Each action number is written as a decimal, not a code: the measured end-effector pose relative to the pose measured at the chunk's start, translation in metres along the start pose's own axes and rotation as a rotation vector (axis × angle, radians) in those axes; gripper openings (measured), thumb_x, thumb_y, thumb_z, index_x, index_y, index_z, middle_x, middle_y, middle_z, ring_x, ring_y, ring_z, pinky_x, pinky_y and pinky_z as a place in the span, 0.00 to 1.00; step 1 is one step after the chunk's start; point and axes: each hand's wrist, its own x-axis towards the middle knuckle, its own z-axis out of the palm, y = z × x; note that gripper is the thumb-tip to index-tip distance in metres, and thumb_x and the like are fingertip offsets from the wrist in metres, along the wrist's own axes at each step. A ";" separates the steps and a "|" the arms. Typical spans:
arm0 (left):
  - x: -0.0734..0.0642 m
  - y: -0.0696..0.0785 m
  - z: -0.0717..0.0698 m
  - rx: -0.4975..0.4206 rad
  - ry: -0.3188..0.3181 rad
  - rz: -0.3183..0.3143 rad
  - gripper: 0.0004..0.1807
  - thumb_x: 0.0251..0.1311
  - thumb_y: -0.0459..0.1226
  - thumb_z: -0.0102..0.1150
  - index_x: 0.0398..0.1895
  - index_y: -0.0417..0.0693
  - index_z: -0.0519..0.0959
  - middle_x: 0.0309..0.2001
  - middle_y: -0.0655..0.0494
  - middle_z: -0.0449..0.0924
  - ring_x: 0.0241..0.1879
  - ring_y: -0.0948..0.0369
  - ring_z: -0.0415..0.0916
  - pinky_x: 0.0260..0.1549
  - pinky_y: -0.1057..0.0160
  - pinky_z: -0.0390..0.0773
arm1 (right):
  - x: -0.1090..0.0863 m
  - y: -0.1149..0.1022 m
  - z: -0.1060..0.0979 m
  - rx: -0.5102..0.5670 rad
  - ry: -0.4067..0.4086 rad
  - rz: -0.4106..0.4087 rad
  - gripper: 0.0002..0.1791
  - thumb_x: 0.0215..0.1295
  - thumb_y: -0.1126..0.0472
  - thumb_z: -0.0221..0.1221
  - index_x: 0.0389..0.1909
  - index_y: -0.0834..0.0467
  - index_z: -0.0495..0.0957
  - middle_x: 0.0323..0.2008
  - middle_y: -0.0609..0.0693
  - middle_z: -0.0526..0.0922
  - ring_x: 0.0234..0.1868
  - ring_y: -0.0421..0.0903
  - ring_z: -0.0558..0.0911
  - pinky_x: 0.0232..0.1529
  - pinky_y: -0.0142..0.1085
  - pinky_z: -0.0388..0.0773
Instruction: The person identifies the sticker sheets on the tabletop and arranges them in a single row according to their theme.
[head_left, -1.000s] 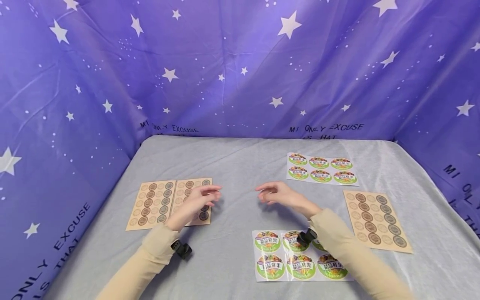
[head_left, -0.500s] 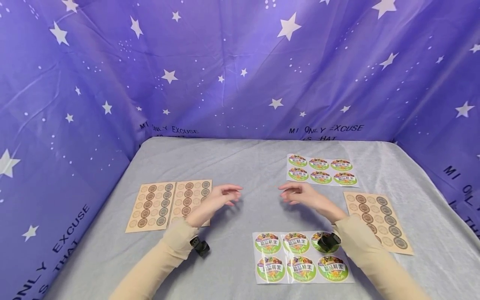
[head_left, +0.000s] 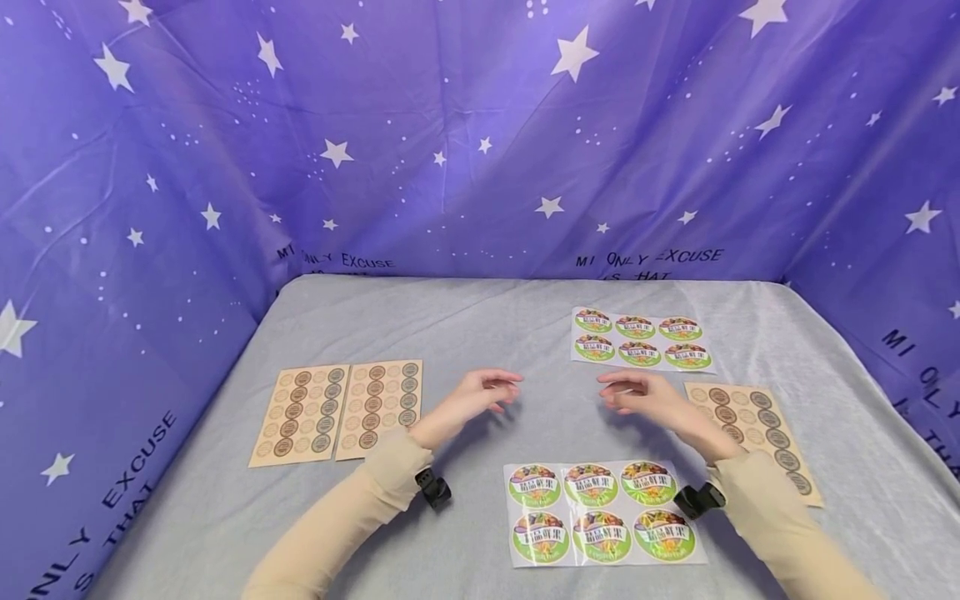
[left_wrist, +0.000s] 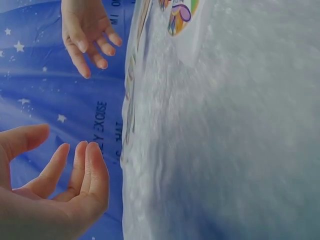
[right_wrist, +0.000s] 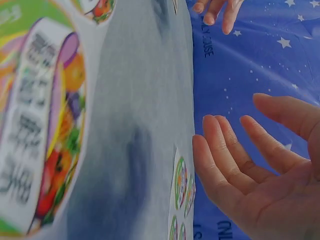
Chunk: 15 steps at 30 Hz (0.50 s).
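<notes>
My left hand (head_left: 468, 403) hovers over the middle of the table, its fingers loosely bent and nothing between them. To the right, my right hand (head_left: 656, 402) hangs in the air with relaxed fingers, also holding nothing. Both palms face inward across a gap. Below and between the hands lies a white sheet of round fruit stickers (head_left: 606, 515). A second fruit sticker sheet (head_left: 643, 340) lies behind the right hand. In the left wrist view, the fingers (left_wrist: 95, 175) are spread and gently curved; the right wrist view shows the same of the right fingers (right_wrist: 235, 160).
Two tan sheets of small round stickers (head_left: 300, 414) (head_left: 382, 404) lie side by side at the left. Another tan sticker sheet (head_left: 757, 437) lies at the right, partly covered by the right forearm. A grey cloth (head_left: 420, 317) covers the table; purple star-printed curtains (head_left: 450, 108) stand around it.
Both hands have moved to the right above the table, still apart and holding nothing. The left hand no longer covers the tan sheets. The sticker sheets have stayed put.
</notes>
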 end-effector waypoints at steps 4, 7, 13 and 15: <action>-0.002 0.023 0.013 0.015 -0.006 -0.058 0.19 0.56 0.28 0.49 0.51 0.28 0.69 0.45 0.33 0.73 0.43 0.41 0.71 0.40 0.51 0.75 | -0.011 -0.001 -0.008 -0.010 0.014 -0.008 0.23 0.58 0.68 0.53 0.52 0.78 0.63 0.43 0.74 0.72 0.37 0.42 0.80 0.39 0.40 0.78; 0.003 0.026 0.021 0.019 -0.030 -0.053 0.18 0.57 0.27 0.47 0.51 0.28 0.69 0.45 0.30 0.72 0.44 0.39 0.70 0.41 0.48 0.74 | -0.019 0.001 -0.015 -0.039 0.036 -0.011 0.22 0.59 0.68 0.53 0.52 0.77 0.64 0.43 0.74 0.72 0.37 0.42 0.80 0.39 0.39 0.78; 0.020 0.020 0.037 0.026 -0.055 -0.052 0.17 0.56 0.29 0.50 0.50 0.32 0.72 0.43 0.35 0.74 0.42 0.43 0.73 0.37 0.53 0.77 | -0.034 0.008 -0.026 -0.131 0.109 -0.013 0.23 0.59 0.66 0.54 0.52 0.74 0.66 0.42 0.70 0.74 0.35 0.37 0.80 0.36 0.34 0.78; 0.022 0.022 0.042 0.033 -0.057 -0.050 0.17 0.56 0.30 0.51 0.50 0.33 0.72 0.42 0.36 0.75 0.41 0.44 0.74 0.36 0.55 0.78 | -0.038 0.010 -0.029 -0.154 0.131 -0.033 0.22 0.59 0.67 0.54 0.52 0.74 0.66 0.42 0.70 0.75 0.34 0.36 0.79 0.35 0.32 0.78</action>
